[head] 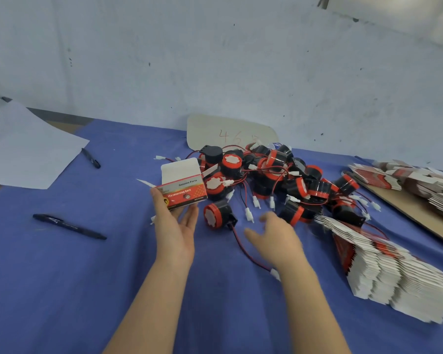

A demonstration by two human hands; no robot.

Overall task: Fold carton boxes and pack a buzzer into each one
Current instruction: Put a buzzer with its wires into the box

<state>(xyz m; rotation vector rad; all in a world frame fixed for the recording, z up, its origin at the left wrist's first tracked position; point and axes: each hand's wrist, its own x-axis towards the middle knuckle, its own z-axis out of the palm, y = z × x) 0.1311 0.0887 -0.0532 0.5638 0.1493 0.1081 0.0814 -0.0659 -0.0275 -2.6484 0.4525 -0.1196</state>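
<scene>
My left hand (175, 227) holds a small red and white carton box (182, 186) from below, thumb on its left edge, with the white top flap standing open. A pile of black and red buzzers (269, 172) with red and black wires lies behind it on the blue cloth. One lone buzzer (219, 215) sits just right of the box. My right hand (275, 236) hovers over the cloth beside that buzzer, fingers loose and holding nothing. A fanned stack of flat cartons (389, 272) lies to the right.
Two black pens (69, 227) (90, 157) lie on the left of the blue cloth (62, 290), near a white paper sheet (23, 146). More flat cartons (417, 181) rest on brown cardboard at the far right. A pale card (228, 132) leans on the wall.
</scene>
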